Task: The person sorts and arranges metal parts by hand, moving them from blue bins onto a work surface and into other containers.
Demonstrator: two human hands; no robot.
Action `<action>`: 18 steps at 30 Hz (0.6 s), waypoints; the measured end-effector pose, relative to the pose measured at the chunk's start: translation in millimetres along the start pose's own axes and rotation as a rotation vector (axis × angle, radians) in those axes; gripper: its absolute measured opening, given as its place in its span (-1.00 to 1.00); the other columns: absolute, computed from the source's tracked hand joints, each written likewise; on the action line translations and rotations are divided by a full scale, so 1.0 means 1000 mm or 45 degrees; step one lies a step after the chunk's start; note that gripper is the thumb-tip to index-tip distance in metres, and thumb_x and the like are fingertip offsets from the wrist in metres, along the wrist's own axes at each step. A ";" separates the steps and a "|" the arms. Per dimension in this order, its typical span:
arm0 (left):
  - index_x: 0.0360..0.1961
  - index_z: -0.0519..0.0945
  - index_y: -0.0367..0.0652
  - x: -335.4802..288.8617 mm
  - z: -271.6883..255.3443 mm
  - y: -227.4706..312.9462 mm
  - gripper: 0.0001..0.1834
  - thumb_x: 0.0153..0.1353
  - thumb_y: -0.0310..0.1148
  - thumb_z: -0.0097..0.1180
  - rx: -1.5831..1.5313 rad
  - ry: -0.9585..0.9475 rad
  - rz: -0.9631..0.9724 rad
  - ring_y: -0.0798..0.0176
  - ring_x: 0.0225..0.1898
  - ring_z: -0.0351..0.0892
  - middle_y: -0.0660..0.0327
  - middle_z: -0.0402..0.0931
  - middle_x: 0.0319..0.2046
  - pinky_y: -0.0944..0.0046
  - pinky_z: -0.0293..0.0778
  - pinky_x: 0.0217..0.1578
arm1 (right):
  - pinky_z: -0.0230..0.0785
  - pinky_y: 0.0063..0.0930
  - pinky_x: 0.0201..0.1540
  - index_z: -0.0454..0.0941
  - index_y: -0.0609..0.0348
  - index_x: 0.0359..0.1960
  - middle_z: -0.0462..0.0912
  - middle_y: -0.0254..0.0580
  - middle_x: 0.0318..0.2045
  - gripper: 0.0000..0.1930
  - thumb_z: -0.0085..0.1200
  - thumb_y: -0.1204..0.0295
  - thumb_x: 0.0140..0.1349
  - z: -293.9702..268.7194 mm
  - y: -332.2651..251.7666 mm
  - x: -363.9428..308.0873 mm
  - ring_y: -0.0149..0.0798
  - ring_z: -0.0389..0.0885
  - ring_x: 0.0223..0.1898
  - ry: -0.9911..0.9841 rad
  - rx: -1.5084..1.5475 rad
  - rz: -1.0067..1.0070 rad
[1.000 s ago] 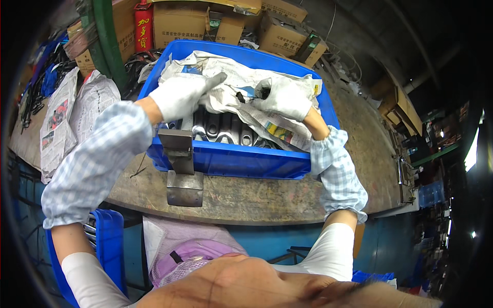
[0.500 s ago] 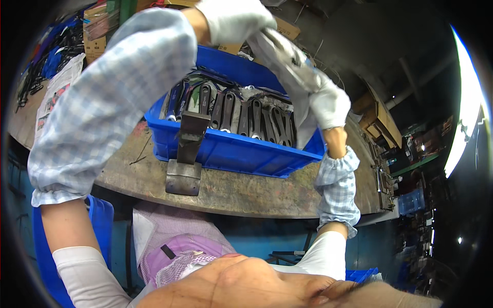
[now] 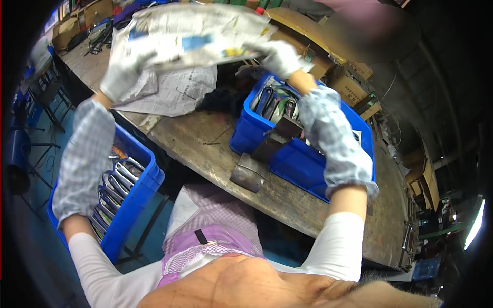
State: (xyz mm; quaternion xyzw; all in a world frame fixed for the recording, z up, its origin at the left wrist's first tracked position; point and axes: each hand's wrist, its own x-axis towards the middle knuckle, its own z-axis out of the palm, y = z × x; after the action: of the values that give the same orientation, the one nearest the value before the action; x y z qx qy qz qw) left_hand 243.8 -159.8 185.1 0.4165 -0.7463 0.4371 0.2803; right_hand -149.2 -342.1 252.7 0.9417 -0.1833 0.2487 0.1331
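White-gloved left hand [image 3: 123, 77] and right hand [image 3: 282, 59] are clamping, above a worn brown workbench [image 3: 190, 131], a wide, crumpled, printed-paper sheet [image 3: 205, 43], mostly left of a rectangular blue plastic bin [image 3: 298, 167]; even tension (gentle, since paper tears) should be keeping the sheet flat.

I have the newspaper sheet [image 3: 192, 38] stretched broad between my left hand [image 3: 123, 77] and right hand [image 3: 281, 57], each gripping one end. Over my feed it looks off-white, covered in grey print, with a blue patch about midway between the hands and a yellowish one near the right. Its far side bulges outward beyond both hands, slightly blurred.
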 end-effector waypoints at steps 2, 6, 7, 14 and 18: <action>0.08 0.67 -0.03 -0.058 0.043 0.030 -0.53 0.08 -0.52 0.25 -0.210 -0.261 -0.402 -0.05 -0.07 0.64 0.02 0.67 -0.07 0.04 0.51 0.07 | 0.59 -0.09 -0.12 0.76 -0.33 -0.04 0.78 -0.11 -0.27 -0.67 0.19 0.17 0.14 0.058 0.023 0.009 0.02 0.75 -0.24 -0.584 -0.209 0.271; 0.23 0.58 -0.03 -0.111 0.097 0.094 -0.39 0.07 -0.32 0.25 -0.199 -1.075 -0.655 0.01 0.17 0.60 -0.04 0.61 0.11 0.06 0.46 0.19 | 0.49 -0.13 0.13 0.55 -0.16 0.26 0.67 -0.04 0.11 -0.36 0.22 -0.06 0.15 0.090 0.025 -0.003 0.09 0.67 0.05 -0.787 -0.073 0.015; 0.31 0.50 -0.05 -0.110 0.102 0.095 -0.28 0.06 -0.18 0.30 -0.493 -1.222 -0.717 -0.02 0.22 0.55 -0.08 0.58 0.15 0.01 0.35 0.29 | 0.38 -0.17 0.27 0.47 -0.19 0.34 0.55 -0.05 0.27 -0.22 0.22 -0.22 0.11 0.078 0.035 0.002 0.05 0.57 0.20 -0.799 -0.087 0.122; 0.31 0.50 -0.15 0.019 0.099 0.063 -0.40 0.43 0.05 0.06 -1.329 -0.829 -0.855 0.02 0.27 0.51 0.00 0.53 0.24 0.14 0.40 0.28 | 0.51 -0.22 0.13 0.71 -0.03 0.05 0.73 0.01 -0.05 -0.59 0.13 0.12 0.23 -0.016 0.133 -0.090 0.03 0.70 -0.01 -0.744 -0.143 0.769; 0.39 0.41 0.10 -0.030 0.200 0.129 -0.39 0.42 0.11 0.00 -0.806 -0.776 -0.619 0.04 0.29 0.49 0.17 0.40 0.37 0.18 0.42 0.29 | 0.50 -0.24 0.15 0.75 -0.10 0.00 0.73 -0.08 -0.01 -0.56 0.23 0.04 0.13 0.034 0.110 -0.104 -0.02 0.70 0.04 -0.791 -0.046 0.795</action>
State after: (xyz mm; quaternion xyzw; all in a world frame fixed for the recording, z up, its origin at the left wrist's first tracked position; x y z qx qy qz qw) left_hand 136.0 -290.7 15.0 0.5815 -0.7716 -0.0301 0.2561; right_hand -264.5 -423.0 187.7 0.8688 -0.4947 -0.0212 0.0066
